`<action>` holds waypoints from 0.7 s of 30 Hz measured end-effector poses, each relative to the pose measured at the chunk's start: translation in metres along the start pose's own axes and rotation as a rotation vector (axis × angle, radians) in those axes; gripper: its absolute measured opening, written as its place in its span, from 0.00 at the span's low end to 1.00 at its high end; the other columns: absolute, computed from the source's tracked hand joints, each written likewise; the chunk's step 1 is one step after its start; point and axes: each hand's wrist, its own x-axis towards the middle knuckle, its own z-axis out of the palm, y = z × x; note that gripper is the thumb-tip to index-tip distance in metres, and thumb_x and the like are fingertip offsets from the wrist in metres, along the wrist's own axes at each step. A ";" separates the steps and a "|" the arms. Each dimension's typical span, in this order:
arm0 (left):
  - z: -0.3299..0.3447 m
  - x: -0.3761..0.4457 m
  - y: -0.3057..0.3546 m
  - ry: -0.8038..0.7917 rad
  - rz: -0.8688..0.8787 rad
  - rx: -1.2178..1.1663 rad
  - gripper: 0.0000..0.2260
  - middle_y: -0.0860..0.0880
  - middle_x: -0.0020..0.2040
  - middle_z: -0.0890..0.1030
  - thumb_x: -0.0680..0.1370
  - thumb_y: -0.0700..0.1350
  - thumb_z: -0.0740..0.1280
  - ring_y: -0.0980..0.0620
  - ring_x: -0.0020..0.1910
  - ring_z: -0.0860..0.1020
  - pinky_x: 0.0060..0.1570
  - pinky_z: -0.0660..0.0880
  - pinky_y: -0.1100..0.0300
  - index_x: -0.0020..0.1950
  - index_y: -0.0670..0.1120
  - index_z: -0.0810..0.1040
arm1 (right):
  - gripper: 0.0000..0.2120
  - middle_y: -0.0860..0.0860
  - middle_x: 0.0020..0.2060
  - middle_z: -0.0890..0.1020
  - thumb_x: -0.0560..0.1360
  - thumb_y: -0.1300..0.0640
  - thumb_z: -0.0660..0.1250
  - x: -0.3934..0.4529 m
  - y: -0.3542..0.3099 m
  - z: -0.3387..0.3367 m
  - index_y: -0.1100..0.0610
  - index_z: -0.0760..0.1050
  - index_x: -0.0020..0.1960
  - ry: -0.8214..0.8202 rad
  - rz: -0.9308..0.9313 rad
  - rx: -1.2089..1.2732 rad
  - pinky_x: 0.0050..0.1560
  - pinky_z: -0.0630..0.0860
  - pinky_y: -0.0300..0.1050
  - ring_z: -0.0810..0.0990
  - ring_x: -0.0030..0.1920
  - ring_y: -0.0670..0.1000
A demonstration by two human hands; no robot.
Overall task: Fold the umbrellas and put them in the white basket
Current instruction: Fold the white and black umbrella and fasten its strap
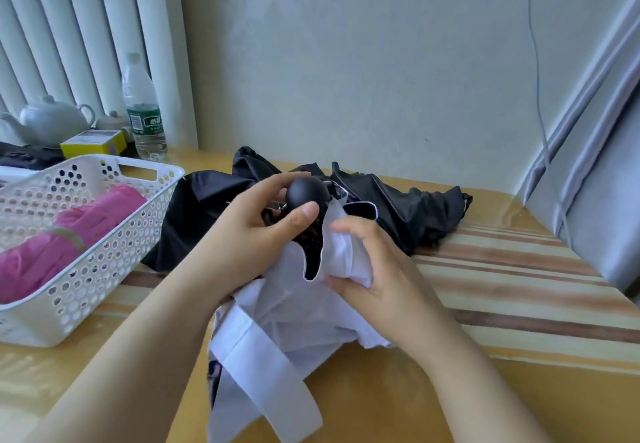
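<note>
The white umbrella (277, 307) lies collapsed on the table (450, 390) directly before you, its long axis running from your body toward the wall, with the round black handle (307, 194) at the far end, raised. Your left hand (256, 220) grips that handle: thumb curled over its near side, fingers wrapped behind it. Your right hand (367, 269) pinches a bunched fold of white canopy just below the handle, fingers curled tight against the thumb. A loose white strap (266, 366) trails toward the near table edge. Three umbrellas are visible. The second, a black umbrella (398, 210), lies unfolded just behind your hands, spread left to right. The third, a pink umbrella (69, 238), is folded and rests inside the single white basket (114, 269) at left, pointing diagonally. Behind the basket stand one water bottle (143, 113), one teapot (48, 123) and one yellow box (93, 144).
</note>
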 end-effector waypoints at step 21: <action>0.007 0.016 0.016 -0.088 0.083 0.166 0.09 0.63 0.45 0.83 0.72 0.55 0.72 0.65 0.45 0.80 0.45 0.74 0.72 0.51 0.62 0.78 | 0.17 0.48 0.54 0.74 0.78 0.53 0.58 -0.011 0.018 0.017 0.39 0.69 0.65 0.071 -0.078 -0.093 0.41 0.78 0.49 0.77 0.50 0.52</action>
